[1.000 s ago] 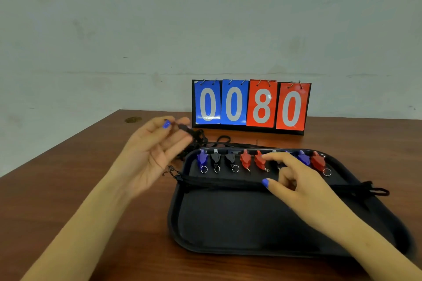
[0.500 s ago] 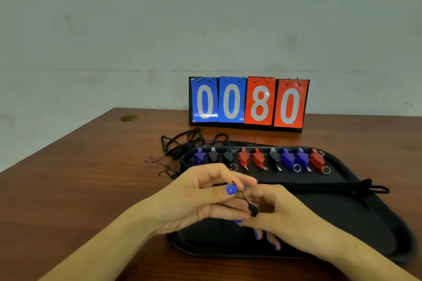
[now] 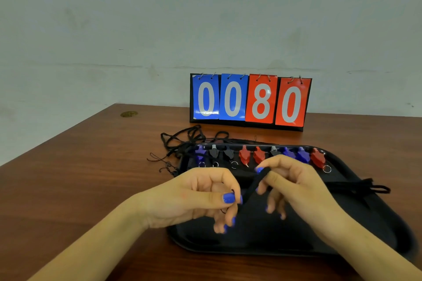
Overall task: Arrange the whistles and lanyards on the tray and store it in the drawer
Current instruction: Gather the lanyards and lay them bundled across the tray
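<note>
A black tray [image 3: 376, 235] lies on the wooden table. Along its far edge stands a row of several whistles [image 3: 245, 155], blue, black and red, each with a small ring. Over the tray's middle, my left hand [image 3: 194, 198] and my right hand [image 3: 290, 185] both pinch one black lanyard [image 3: 252, 186] stretched between them. A folded lanyard [image 3: 356, 188] lies across the tray to the right. A tangle of black lanyards [image 3: 182, 141] sits on the table off the tray's far left corner.
A flip scoreboard [image 3: 250, 100] reading 0080 stands behind the tray near the wall. The brown table [image 3: 80, 178] stretches left to its edge. A small brass-coloured disc [image 3: 129, 114] is set in the table at the far left corner.
My left hand came from the lanyard tangle to the tray's middle with a lanyard, and my right hand left the whistle row to join it. The two hands have since drawn slightly apart along the strap.
</note>
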### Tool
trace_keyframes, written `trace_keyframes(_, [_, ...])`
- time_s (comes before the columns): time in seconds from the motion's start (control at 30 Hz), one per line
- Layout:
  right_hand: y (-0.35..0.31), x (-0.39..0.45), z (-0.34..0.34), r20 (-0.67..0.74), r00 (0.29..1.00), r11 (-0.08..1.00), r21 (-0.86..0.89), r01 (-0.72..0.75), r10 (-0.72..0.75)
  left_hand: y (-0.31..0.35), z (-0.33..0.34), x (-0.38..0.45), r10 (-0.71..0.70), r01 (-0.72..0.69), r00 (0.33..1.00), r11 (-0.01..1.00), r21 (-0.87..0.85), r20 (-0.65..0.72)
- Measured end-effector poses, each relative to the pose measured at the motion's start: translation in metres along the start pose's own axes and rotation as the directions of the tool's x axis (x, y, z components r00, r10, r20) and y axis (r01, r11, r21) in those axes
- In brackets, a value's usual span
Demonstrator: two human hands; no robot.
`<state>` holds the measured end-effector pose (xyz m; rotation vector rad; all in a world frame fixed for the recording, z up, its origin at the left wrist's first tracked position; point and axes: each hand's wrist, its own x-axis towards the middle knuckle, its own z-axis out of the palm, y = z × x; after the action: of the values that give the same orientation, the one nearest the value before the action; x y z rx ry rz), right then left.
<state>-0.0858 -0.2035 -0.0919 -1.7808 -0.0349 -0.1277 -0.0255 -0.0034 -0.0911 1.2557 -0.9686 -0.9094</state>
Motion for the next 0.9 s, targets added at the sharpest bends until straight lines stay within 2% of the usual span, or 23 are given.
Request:
trace_keyframes(0.17, [-0.003, 0.001, -0.007, -0.139, 0.99, 0.996, 0.079, 0.051, -0.039, 0.0, -0.004, -0.003, -0.024, 0.025, 1.0, 0.998, 0.053, -0.02])
trace_keyframes(0.33, [-0.007, 0.0, -0.013, -0.166, 0.984, 0.984, 0.153, 0.089, -0.063, -0.006, -0.007, -0.008, -0.032, 0.047, 0.996, 0.984, 0.171, -0.088])
trace_keyframes(0.5, [-0.011, 0.0, -0.023, -0.185, 0.979, 0.966, 0.226, 0.125, -0.084, -0.003, -0.003, -0.009, -0.031, 0.04, 0.998, 0.987, 0.155, -0.057])
trace_keyframes(0.67, [-0.019, -0.002, -0.035, -0.283, 0.957, 0.946, 0.286, 0.153, -0.069, -0.003, -0.007, -0.009, -0.03, 0.04, 0.998, 0.98, 0.194, -0.056])
trace_keyframes(0.77, [-0.024, -0.004, -0.043, -0.333, 0.941, 0.95, 0.275, 0.151, -0.053, 0.0, -0.01, -0.006, -0.038, 0.04, 0.999, 0.988, 0.147, -0.018])
trace_keyframes(0.9, [-0.028, -0.006, -0.051, -0.415, 0.909, 0.946, 0.282, 0.162, -0.032, 0.003, -0.022, -0.009, 0.014, 0.001, 0.992, 0.993, 0.118, -0.127])
